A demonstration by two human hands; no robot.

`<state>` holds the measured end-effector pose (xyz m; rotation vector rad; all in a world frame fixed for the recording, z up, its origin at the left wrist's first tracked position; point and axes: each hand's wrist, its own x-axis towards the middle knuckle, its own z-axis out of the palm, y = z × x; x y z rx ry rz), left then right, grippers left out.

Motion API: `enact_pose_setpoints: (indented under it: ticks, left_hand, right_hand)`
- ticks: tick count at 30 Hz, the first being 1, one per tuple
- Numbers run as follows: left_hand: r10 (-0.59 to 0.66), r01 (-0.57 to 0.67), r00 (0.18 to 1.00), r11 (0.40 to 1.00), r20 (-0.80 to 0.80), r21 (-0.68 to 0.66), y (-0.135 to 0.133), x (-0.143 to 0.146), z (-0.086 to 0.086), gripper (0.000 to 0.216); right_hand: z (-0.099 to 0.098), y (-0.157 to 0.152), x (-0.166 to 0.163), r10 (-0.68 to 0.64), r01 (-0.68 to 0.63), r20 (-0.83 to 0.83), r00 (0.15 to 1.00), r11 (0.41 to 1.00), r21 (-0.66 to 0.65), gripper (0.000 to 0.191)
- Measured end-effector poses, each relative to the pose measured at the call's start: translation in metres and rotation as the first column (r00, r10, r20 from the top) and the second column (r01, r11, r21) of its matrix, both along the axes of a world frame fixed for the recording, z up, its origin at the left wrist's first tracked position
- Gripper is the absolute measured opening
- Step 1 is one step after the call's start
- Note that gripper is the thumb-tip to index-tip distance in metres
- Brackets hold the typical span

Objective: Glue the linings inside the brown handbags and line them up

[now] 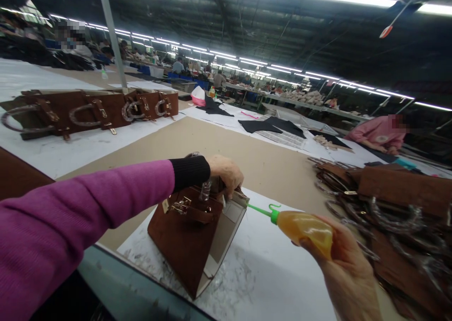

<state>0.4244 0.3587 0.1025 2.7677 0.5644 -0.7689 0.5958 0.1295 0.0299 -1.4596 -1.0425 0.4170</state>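
Note:
A brown handbag (190,238) with metal buckles stands tilted on white paper in front of me, its pale inner side facing right. My left hand (228,172) reaches over the bag's top and grips its upper edge, fingers bent down and partly hidden. In my right hand (344,260) is a squeeze bottle (305,229) of amber liquid, lying nearly level. Its thin green nozzle points left, with the tip at the bag's upper right corner. A plastic-wrapped handle (205,189) rises beside my left wrist.
Several brown bags (120,107) stand in a row at the left. More brown bags (402,194) with wrapped handles are piled at the right. Black cut pieces (271,124) lie farther back on the table. A person in pink (376,132) works at the far right. A metal pole (112,34) rises at the left.

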Motion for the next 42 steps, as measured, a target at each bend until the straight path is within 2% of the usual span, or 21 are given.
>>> enact_pose_setpoints:
  ticks: [5,16,20,24,28,35,42]
  left_hand:
    - [0.017,-0.016,1.000,0.998,-0.004,0.055,-0.003,-0.002,0.003,0.030]
    - [-0.006,0.007,1.000,0.998,-0.002,0.067,-0.007,-0.001,0.001,0.022]
    - [-0.009,0.012,1.000,0.997,-0.030,0.081,-0.011,-0.001,0.004,0.022]
    - [-0.001,0.000,1.000,0.996,0.010,0.087,-0.012,-0.001,0.002,0.023]
    - [-0.009,0.006,1.000,0.997,0.029,0.078,-0.011,-0.001,0.000,0.023]
    - [-0.010,0.013,1.000,0.994,-0.021,0.106,-0.018,-0.003,0.007,0.022]
    - [0.002,-0.007,0.999,0.990,0.034,0.140,-0.021,-0.007,0.006,0.020]
  right_hand:
    - [-0.003,0.005,-0.005,0.049,-0.049,-0.014,0.999,0.999,0.005,0.046]
    - [-0.018,-0.013,-0.006,0.058,-0.061,-0.029,0.998,0.991,-0.117,0.052]
    - [-0.021,-0.020,-0.016,0.015,-0.021,-0.042,0.999,0.989,-0.147,0.049]
    - [-0.025,-0.026,-0.027,-0.004,-0.006,-0.053,0.999,0.980,-0.200,0.052]
    - [-0.035,-0.032,-0.029,-0.010,-0.006,-0.078,0.997,0.980,-0.198,0.048]
    - [-0.055,-0.040,-0.029,0.048,-0.060,-0.061,0.997,0.971,-0.232,0.047]
    - [-0.073,-0.048,-0.037,0.094,-0.124,-0.135,0.986,0.964,-0.236,0.046]
